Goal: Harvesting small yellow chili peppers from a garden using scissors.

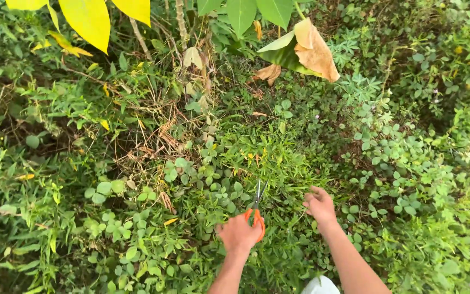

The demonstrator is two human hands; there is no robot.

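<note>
Left hand (239, 233) clamped on orange-handled scissors (257, 209), blades parted, pointing up into weeds (278, 158). Right hand (320, 204) just beside, loosely curled, touching foliage.

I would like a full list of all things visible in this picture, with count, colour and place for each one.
orange-handled metal scissors: one, orange grips and grey blades slightly apart, pointing up from the left hand, lower centre.
large yellow leaves: a few, bright yellow, top left edge.
dry brown curled leaf: one, tan, top centre-right, on a green leaf.
dry straw-like stems: a clump, pale brown, centre left.
low green weeds and grass: many, green, covering the whole ground.
white object: one, partly cut off, bottom edge.
left hand: one, holding the scissors.
right hand: one, closed among the weeds, right of the scissors.
</note>
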